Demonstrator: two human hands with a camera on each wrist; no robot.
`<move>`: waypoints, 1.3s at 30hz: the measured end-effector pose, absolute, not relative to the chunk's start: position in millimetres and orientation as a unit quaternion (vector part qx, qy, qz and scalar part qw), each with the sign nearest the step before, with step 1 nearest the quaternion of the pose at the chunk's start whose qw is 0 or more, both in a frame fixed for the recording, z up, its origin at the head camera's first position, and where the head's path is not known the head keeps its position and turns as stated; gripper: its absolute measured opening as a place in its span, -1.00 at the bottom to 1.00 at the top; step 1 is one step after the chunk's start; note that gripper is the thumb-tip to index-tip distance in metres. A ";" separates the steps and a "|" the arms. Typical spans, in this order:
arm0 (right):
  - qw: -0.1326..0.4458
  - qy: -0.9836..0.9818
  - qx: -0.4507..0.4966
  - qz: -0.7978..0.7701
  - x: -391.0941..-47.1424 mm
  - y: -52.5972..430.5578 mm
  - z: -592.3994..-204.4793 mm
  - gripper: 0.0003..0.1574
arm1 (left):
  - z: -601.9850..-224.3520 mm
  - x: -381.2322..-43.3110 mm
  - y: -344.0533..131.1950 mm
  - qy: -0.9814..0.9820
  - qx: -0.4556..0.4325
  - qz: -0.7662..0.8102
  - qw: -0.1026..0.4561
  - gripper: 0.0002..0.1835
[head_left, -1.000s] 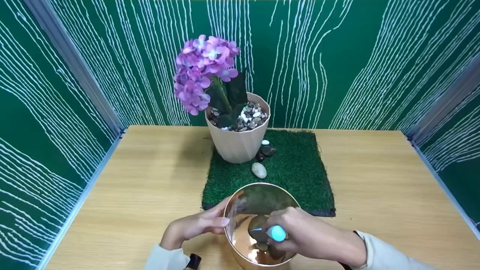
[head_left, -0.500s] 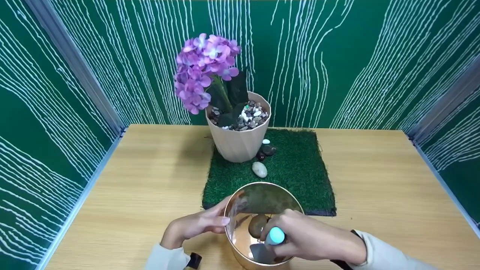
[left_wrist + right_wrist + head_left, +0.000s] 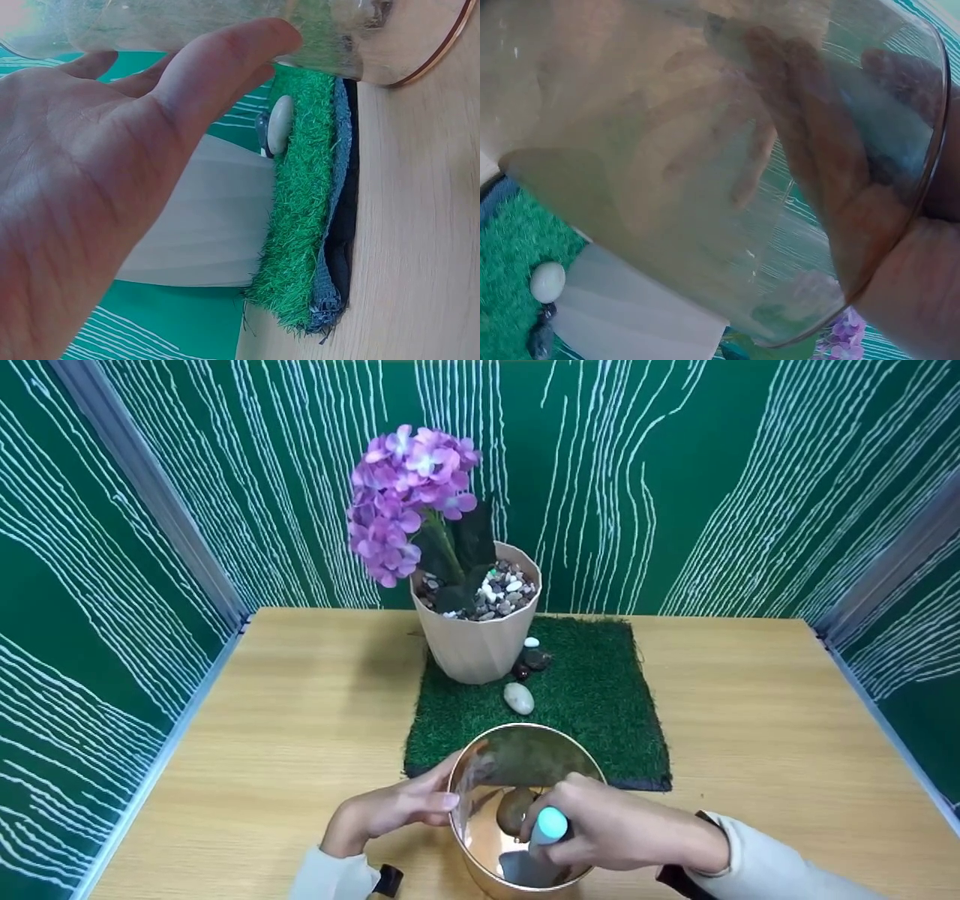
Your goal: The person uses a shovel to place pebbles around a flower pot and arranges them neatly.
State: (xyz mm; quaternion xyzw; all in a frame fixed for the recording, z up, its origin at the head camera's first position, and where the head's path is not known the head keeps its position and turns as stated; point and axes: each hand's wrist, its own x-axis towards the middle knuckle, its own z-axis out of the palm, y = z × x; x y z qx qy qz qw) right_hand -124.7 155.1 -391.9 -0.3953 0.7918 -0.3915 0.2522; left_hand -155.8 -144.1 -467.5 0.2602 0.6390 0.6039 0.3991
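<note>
An amber see-through glass vase point(image 3: 526, 881) stands on the table in the head view, its mouth facing up. My left hand point(image 3: 409, 804) holds its left side, thumb at the wall and fingers round the far side. In the left wrist view the thumb point(image 3: 232, 64) lies along the glass. My right hand point(image 3: 592, 825) reaches into the mouth and grips a tool's turquoise handle point(image 3: 552, 825). The flat grey blade point(image 3: 521, 866) is low inside the vase. A brown stone point(image 3: 513, 812) lies in there beside the right fingers, which partly hide the inside.
A green artificial-grass mat point(image 3: 592, 697) lies behind the vase. On it stand a pale pot point(image 3: 476, 652) with purple flowers point(image 3: 412, 487), an oval whitish stone point(image 3: 518, 699) and dark stones point(image 3: 535, 659). Green patterned walls point(image 3: 675, 510) enclose the wooden table point(image 3: 300, 720).
The blade has swung from over the brown stone toward the near side of the vase's inside, and the handle has tilted slightly. The left hand and vase hold nearly still.
</note>
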 end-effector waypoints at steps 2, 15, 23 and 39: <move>0.253 0.787 -0.387 -0.409 -125.8 156.4 -391.8 -0.76 | -466.9 -155.8 -144.0 0.639 0.258 0.604 0.401 0.00; 0.241 0.761 -0.358 -0.484 -133.4 168.3 -388.9 -0.82 | -465.5 -156.8 -144.6 0.645 0.252 0.596 0.406 0.03; 0.248 0.764 -0.362 -0.474 -127.4 160.8 -388.2 -0.81 | -465.6 -157.1 -145.2 0.639 0.245 0.601 0.412 0.02; 0.293 0.693 -0.271 -0.600 -144.1 198.3 -381.6 -0.69 | -466.6 -156.7 -144.7 0.640 0.250 0.600 0.409 0.05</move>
